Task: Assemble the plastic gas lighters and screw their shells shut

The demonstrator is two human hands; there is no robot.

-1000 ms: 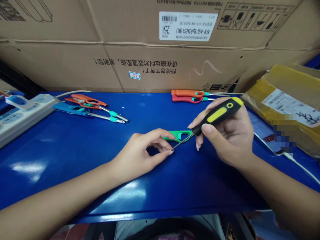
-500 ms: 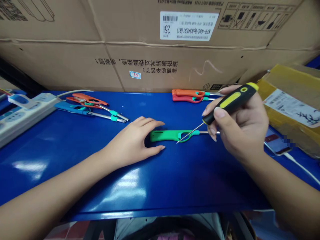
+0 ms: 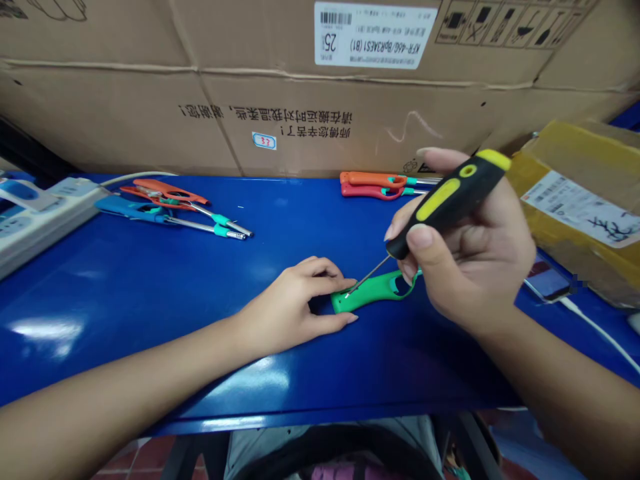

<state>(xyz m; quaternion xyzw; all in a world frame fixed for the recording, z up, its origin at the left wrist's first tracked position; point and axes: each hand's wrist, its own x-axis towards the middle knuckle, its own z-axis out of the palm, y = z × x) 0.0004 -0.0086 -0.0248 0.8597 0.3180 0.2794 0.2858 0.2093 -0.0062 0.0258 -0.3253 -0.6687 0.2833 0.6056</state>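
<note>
A green long-necked lighter (image 3: pixel 375 293) lies on the blue table, slightly slanted, its trigger end toward the right. My left hand (image 3: pixel 290 303) pinches its butt end between thumb and fingers. In my right hand (image 3: pixel 483 267) is a screwdriver (image 3: pixel 453 203) with a black and yellow handle. Its thin shaft points down to the left, and the tip is at the lighter's handle close to my left fingers; whether it touches I cannot tell. My right hand hides most of the lighter's metal neck.
Orange (image 3: pixel 370 179) and red (image 3: pixel 367 191) lighters lie at the back. A blue lighter (image 3: pixel 130 208) and an opened orange lighter (image 3: pixel 175 192) lie left, beside a power strip (image 3: pixel 55 213). A large carton (image 3: pixel 280 107) stands behind. At right are a taped box (image 3: pixel 565 173) and a phone (image 3: pixel 547 280).
The green lighter has shifted right and tilted, and my left hand has closed on its end. The screwdriver tip has gone from the trigger area to the handle's butt end.
</note>
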